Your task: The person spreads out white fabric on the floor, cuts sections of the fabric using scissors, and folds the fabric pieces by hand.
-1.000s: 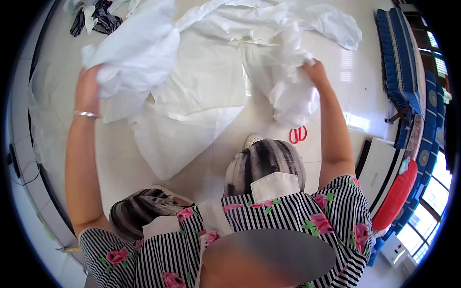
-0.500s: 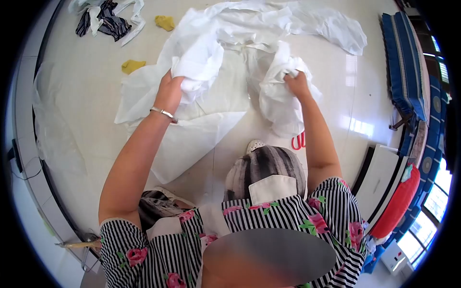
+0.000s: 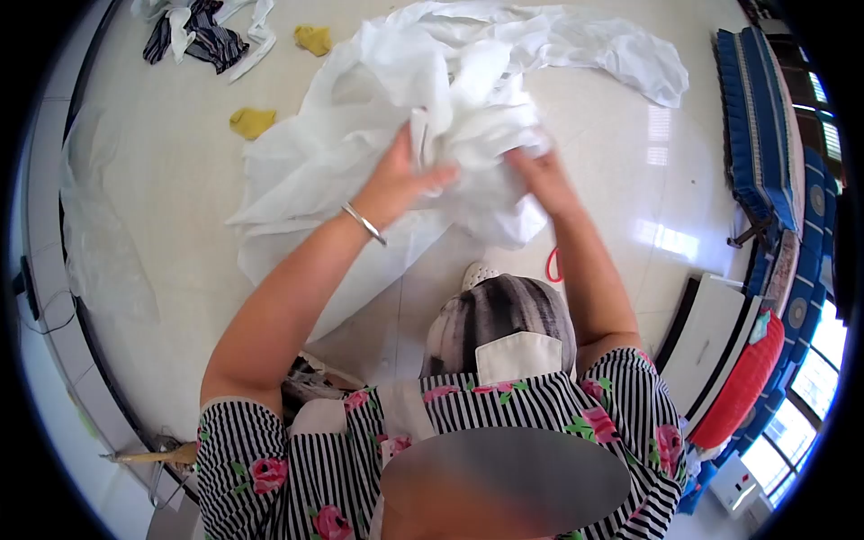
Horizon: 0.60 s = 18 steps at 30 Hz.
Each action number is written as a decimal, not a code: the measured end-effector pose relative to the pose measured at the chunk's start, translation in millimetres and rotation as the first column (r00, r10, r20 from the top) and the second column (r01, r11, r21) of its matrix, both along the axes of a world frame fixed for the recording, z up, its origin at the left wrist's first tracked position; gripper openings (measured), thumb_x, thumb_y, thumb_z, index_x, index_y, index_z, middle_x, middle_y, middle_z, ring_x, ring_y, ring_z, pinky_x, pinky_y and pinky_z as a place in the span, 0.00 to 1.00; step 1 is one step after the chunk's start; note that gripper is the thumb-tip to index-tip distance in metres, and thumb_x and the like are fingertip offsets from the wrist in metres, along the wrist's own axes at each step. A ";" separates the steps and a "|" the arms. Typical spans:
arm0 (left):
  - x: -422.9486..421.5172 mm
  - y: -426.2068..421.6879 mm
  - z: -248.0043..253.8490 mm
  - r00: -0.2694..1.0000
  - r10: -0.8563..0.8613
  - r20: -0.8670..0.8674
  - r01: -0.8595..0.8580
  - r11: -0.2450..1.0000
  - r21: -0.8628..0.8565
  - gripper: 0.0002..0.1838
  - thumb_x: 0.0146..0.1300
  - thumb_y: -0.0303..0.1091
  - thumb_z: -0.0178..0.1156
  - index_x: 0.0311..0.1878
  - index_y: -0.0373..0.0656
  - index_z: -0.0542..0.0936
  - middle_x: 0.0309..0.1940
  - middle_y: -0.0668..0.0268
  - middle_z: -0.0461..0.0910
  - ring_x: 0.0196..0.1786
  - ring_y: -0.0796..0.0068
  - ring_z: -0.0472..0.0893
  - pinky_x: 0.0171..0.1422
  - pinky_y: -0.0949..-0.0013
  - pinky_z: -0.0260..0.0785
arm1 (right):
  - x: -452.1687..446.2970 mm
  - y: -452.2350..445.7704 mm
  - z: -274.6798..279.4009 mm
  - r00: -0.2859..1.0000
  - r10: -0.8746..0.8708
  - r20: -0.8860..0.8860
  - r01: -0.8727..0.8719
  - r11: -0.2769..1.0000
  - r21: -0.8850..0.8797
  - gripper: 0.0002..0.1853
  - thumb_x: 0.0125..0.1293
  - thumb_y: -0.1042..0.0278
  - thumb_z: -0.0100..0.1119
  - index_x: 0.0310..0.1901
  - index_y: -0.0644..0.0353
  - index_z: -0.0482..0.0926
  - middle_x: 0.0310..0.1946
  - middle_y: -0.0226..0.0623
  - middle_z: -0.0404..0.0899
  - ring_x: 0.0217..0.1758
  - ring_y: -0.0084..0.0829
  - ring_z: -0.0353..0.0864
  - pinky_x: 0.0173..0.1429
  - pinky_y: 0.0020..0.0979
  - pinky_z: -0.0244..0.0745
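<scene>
A large, thin white sheet (image 3: 333, 171) lies crumpled over the floor ahead of me; whether it is cloth or plastic I cannot tell. My left hand (image 3: 396, 180), with a silver bangle at the wrist, holds a bunched part of it, thumb pointing right and fingertips partly hidden in folds. On the other side of the bunch, my right hand (image 3: 543, 180) grips the sheet too, smeared by motion. Between both hands the material is gathered in a loose heap. A red loop (image 3: 553, 265), like a scissors handle, shows beside my right forearm.
Two yellow cloths (image 3: 312, 40) (image 3: 252, 122) lie on the tiled floor (image 3: 630, 180). Striped dark clothing (image 3: 207, 40) is at the upper left, clear sheeting (image 3: 103, 234) along the left. A blue folded piece (image 3: 760, 126) and a white cabinet (image 3: 702, 351) stand right.
Both hands have come closer together, the left moving right and the right slightly left, drawing two bunches of the sheet into one heap. The red loop is now less visible.
</scene>
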<state>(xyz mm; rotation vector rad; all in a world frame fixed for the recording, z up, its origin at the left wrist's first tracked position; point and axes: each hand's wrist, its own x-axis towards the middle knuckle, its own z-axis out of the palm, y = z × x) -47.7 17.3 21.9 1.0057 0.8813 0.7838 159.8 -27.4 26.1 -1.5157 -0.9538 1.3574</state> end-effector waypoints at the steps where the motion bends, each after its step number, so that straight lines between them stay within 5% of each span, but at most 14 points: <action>1: 0.1 -4.9 -10.6 0.989 -0.041 -0.142 0.062 0.988 0.143 0.19 0.57 0.36 0.59 0.50 0.37 0.74 0.48 0.60 0.77 0.50 0.69 0.76 0.54 0.68 0.68 | -24.1 -6.7 -4.0 1.000 -0.025 -0.005 0.024 0.979 -0.202 0.27 0.58 0.66 0.60 0.58 0.64 0.66 0.46 0.35 0.76 0.48 0.26 0.75 0.53 0.28 0.71; 3: -8.9 -13.1 -38.2 0.904 -0.056 -0.424 0.235 0.893 0.384 0.20 0.55 0.35 0.62 0.50 0.38 0.75 0.48 0.59 0.77 0.51 0.67 0.76 0.54 0.68 0.68 | -64.9 -7.6 7.3 0.907 0.358 -0.223 -0.338 0.933 0.124 0.31 0.56 0.62 0.64 0.59 0.64 0.64 0.48 0.38 0.76 0.49 0.28 0.75 0.52 0.30 0.71; 4: -22.7 -11.9 -29.2 0.810 -0.150 -0.568 0.361 0.890 0.280 0.19 0.54 0.34 0.62 0.50 0.40 0.76 0.46 0.58 0.78 0.49 0.69 0.77 0.53 0.69 0.68 | -67.6 -6.2 6.4 0.902 0.423 -0.086 -0.413 0.903 0.118 0.32 0.55 0.61 0.65 0.58 0.64 0.64 0.48 0.39 0.75 0.49 0.29 0.75 0.53 0.31 0.71; 6: -38.0 -15.8 -31.9 0.865 -0.130 -0.485 0.233 0.960 0.157 0.18 0.55 0.32 0.61 0.50 0.39 0.76 0.45 0.60 0.79 0.48 0.70 0.78 0.52 0.69 0.68 | -65.9 0.8 1.9 0.827 0.531 0.186 -0.551 0.831 0.074 0.34 0.53 0.59 0.67 0.58 0.63 0.64 0.50 0.41 0.74 0.50 0.32 0.75 0.53 0.33 0.71; 9: -65.1 -6.4 -37.3 0.913 -0.105 -0.395 0.163 0.980 0.115 0.17 0.55 0.29 0.61 0.49 0.38 0.77 0.43 0.62 0.80 0.46 0.73 0.78 0.50 0.70 0.69 | -53.6 0.2 -8.1 0.888 0.427 0.171 -0.442 0.895 0.064 0.36 0.50 0.58 0.69 0.58 0.62 0.65 0.51 0.43 0.73 0.51 0.35 0.74 0.53 0.35 0.70; 13: -76.5 6.2 -24.4 0.930 -0.079 -0.358 0.129 0.985 0.118 0.17 0.53 0.26 0.63 0.48 0.37 0.77 0.43 0.65 0.80 0.45 0.76 0.78 0.49 0.71 0.70 | -49.5 -2.3 -12.8 0.843 0.512 0.165 -0.528 0.846 0.075 0.42 0.45 0.59 0.72 0.61 0.64 0.62 0.53 0.41 0.71 0.56 0.35 0.69 0.61 0.33 0.63; 14: -76.4 8.3 -12.1 0.929 -0.053 -0.367 0.114 0.983 0.146 0.19 0.51 0.25 0.65 0.48 0.37 0.77 0.44 0.65 0.80 0.44 0.76 0.78 0.48 0.72 0.70 | -50.1 -0.8 -20.2 0.798 0.566 0.208 -0.549 0.825 -0.135 0.44 0.41 0.57 0.75 0.60 0.65 0.65 0.53 0.43 0.71 0.57 0.36 0.68 0.62 0.33 0.62; 17: -89.2 27.3 -3.4 0.962 0.108 -0.252 -0.098 0.994 0.052 0.17 0.52 0.28 0.66 0.47 0.37 0.78 0.42 0.64 0.80 0.42 0.77 0.78 0.47 0.72 0.70 | -34.4 7.3 -33.2 0.622 0.467 0.628 -0.434 0.874 -0.220 0.36 0.44 0.58 0.74 0.54 0.65 0.72 0.47 0.41 0.76 0.51 0.31 0.73 0.55 0.32 0.68; 18: -104.4 39.7 1.6 0.948 0.084 -0.308 -0.083 0.996 0.015 0.17 0.53 0.30 0.66 0.46 0.37 0.78 0.41 0.64 0.80 0.41 0.78 0.78 0.47 0.73 0.70 | -18.0 17.1 -34.1 0.729 0.417 0.543 -0.382 0.906 -0.183 0.34 0.44 0.55 0.73 0.51 0.67 0.74 0.46 0.47 0.77 0.49 0.37 0.76 0.54 0.35 0.70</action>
